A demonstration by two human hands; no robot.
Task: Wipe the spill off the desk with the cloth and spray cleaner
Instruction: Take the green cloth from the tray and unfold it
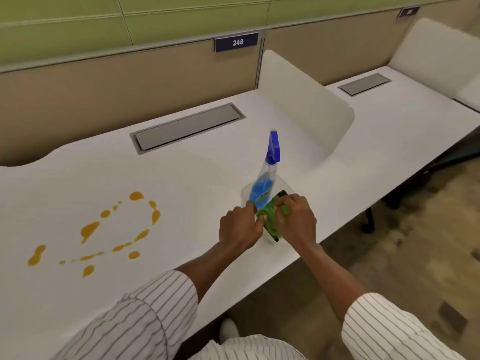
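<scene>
Hands (240, 226) gripping cloth (270, 216), spray bottle (267, 175) behind, spill (104, 229) left

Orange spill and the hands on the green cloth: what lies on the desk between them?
Nothing: the head view shows bare white desk between the spill and the left hand.

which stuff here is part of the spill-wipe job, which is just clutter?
Job:
- green cloth, held by left hand and right hand
- blue spray bottle, in a clear container
- orange spill on the desk

Not job:
- cable hatch
- seat sign 248
- desk divider
</scene>
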